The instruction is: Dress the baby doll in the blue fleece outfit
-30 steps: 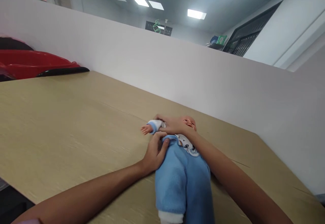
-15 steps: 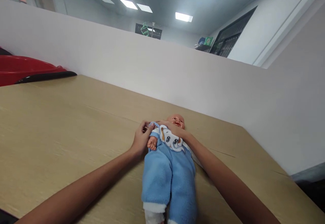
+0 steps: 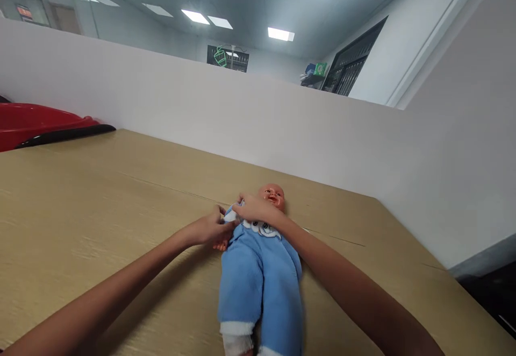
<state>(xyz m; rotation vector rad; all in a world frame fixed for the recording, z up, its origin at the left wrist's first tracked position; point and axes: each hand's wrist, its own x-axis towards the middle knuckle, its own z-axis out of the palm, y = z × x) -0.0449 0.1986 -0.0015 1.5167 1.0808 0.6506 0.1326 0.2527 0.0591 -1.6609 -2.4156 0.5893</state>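
Observation:
A baby doll [image 3: 273,193] lies on its back on the wooden table, head away from me. It wears a blue outfit [image 3: 258,270] with white cuffs and a white animal face on the chest, partly hidden by my right forearm. My left hand [image 3: 213,227] is closed around the doll's sleeve [image 3: 230,216] on the left side, thumb on top; the doll's small hand [image 3: 220,245] pokes out beneath. Reaching across the chest, my right hand [image 3: 255,209] pinches the same sleeve near the shoulder. Its fingertips are partly hidden.
The tabletop [image 3: 121,194] runs back to a low white wall [image 3: 242,119] with glass above it. A red plastic object [image 3: 40,119] with a black edge stands past the table's far left corner. A dark gap [image 3: 492,297] lies beyond the right edge.
My left hand has shifted left and lower, and the doll's arm and sleeve have moved outward with it. My right hand has slid onto the shoulder. The camera view has tilted slightly.

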